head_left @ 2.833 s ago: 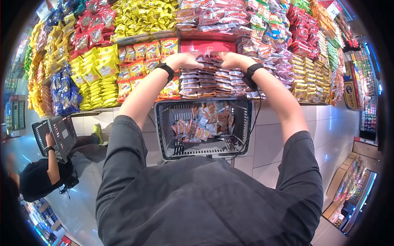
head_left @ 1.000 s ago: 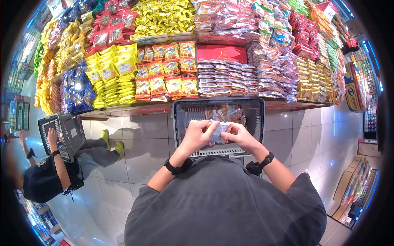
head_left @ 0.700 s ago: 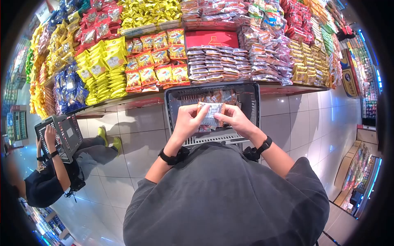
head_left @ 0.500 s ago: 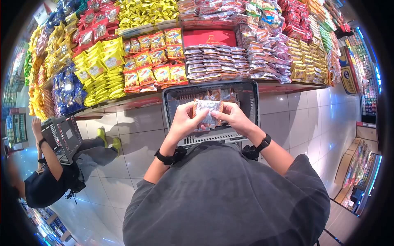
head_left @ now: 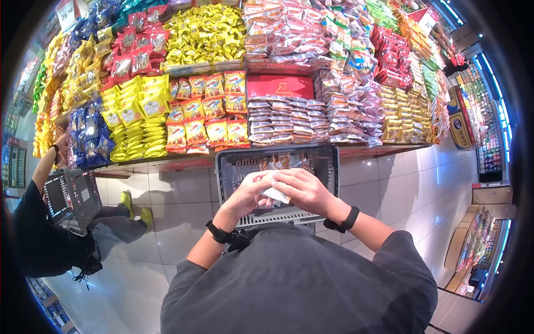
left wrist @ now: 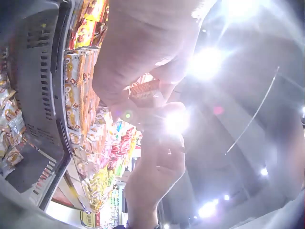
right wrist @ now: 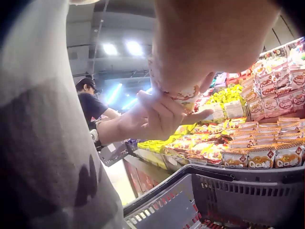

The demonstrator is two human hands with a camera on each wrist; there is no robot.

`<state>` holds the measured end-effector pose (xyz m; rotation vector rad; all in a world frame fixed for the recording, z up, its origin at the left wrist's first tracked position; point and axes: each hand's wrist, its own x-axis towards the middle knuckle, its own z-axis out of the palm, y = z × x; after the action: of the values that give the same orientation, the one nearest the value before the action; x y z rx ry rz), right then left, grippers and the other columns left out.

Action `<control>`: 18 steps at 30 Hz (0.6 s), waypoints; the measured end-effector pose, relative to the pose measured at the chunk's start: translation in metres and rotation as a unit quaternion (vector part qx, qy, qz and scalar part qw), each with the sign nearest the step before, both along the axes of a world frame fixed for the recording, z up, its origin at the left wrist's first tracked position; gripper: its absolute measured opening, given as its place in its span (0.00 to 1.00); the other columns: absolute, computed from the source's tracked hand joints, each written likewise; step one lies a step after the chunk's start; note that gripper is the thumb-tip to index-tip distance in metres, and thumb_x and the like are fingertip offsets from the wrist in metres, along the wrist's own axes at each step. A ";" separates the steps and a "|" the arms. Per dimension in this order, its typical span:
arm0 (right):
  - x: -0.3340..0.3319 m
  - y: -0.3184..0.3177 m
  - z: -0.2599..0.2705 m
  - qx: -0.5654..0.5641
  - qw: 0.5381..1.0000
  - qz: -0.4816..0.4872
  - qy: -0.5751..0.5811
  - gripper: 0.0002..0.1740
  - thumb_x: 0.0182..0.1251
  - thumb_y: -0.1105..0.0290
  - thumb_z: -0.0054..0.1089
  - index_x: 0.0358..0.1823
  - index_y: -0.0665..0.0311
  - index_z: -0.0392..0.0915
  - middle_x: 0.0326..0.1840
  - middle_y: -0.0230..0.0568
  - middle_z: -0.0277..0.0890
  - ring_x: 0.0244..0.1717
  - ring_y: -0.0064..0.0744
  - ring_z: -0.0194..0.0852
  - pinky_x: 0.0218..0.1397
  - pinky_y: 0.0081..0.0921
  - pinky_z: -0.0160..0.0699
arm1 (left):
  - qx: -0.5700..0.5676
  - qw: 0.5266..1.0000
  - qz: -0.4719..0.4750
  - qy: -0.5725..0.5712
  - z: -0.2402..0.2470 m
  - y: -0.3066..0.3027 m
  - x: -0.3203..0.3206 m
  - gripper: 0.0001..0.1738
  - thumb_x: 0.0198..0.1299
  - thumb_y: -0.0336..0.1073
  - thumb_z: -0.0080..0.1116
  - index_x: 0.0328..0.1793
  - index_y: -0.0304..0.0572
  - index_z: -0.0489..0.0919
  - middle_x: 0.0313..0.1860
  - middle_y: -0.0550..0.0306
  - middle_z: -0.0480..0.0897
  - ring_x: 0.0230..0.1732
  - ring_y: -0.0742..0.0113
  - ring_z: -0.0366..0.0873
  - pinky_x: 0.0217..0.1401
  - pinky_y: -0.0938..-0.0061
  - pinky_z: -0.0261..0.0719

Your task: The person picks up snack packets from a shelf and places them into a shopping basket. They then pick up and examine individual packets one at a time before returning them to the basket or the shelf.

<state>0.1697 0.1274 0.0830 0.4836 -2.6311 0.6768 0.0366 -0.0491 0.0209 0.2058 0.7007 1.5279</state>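
Note:
Above the grey shopping basket [head_left: 272,220], both hands hold a small candy packet [head_left: 276,195]. The left hand [head_left: 247,196] grips its left side; in the right wrist view, the left fingers [right wrist: 159,112] curl round the packet [right wrist: 183,98]. From the right, the right hand [head_left: 306,192] lies across the top, its bent fingers covering most of the packet. Between the hands in the left wrist view, an orange checked edge of the packet [left wrist: 145,89] shows. Several similar packets [head_left: 281,162] lie inside the basket, partly hidden behind the hands.
Beyond the basket, a shelf holds stacked silvery packets [head_left: 286,122], red-yellow packets [head_left: 206,131] and yellow bags [head_left: 136,119]. A red panel [head_left: 280,86] backs the silvery stack. At left, another person [head_left: 41,222] stands with a second basket [head_left: 75,195].
Both hands have come back from the shelf to above the basket, holding a packet. Since half a second ago, the right hand has moved over it, covering its face. The other person reaches toward the shelf.

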 end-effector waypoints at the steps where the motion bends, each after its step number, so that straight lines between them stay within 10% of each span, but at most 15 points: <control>1: -0.002 0.002 -0.002 0.009 1.000 -0.003 -0.002 0.27 0.57 0.76 0.66 0.62 0.66 0.81 0.60 0.46 0.83 0.60 0.47 0.83 0.61 0.42 0.85 | -0.014 1.000 0.003 0.004 -0.001 0.001 0.000 0.24 0.76 0.42 0.59 0.70 0.33 0.77 0.36 0.59 0.86 0.24 0.76 0.80 0.22 0.85 0.74; 5: -0.013 0.035 0.002 -0.015 0.999 -0.034 -0.027 0.20 0.60 0.78 0.67 0.56 0.68 0.83 0.55 0.48 0.86 0.53 0.49 0.87 0.59 0.42 0.86 | -0.029 0.996 -0.005 -0.084 -0.019 0.004 -0.012 0.39 0.79 0.63 0.36 0.69 0.32 0.76 0.36 0.48 0.87 0.27 0.63 0.85 0.25 0.76 0.80; 11: -0.089 0.157 0.009 0.074 0.970 -0.233 -0.021 0.08 0.69 0.77 0.60 0.48 0.67 0.80 0.35 0.55 0.81 0.39 0.59 0.80 0.44 0.49 0.79 | -0.019 0.998 0.062 0.012 -0.024 -0.003 -0.010 0.27 0.80 0.50 0.45 0.67 0.34 0.77 0.38 0.51 0.87 0.33 0.69 0.84 0.34 0.79 0.80; 18: -0.146 0.263 -0.053 0.303 0.938 -0.151 -0.071 0.07 0.65 0.76 0.58 0.43 0.64 0.80 0.31 0.43 0.83 0.41 0.46 0.83 0.56 0.41 0.74 | -0.027 0.996 0.077 0.042 -0.021 -0.004 -0.012 0.23 0.80 0.49 0.46 0.64 0.37 0.79 0.39 0.52 0.86 0.35 0.69 0.84 0.37 0.77 0.80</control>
<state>0.0233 0.3899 0.0301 0.1803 -2.9366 -0.2182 0.0245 -0.0533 -0.0003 0.1789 0.8397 1.6525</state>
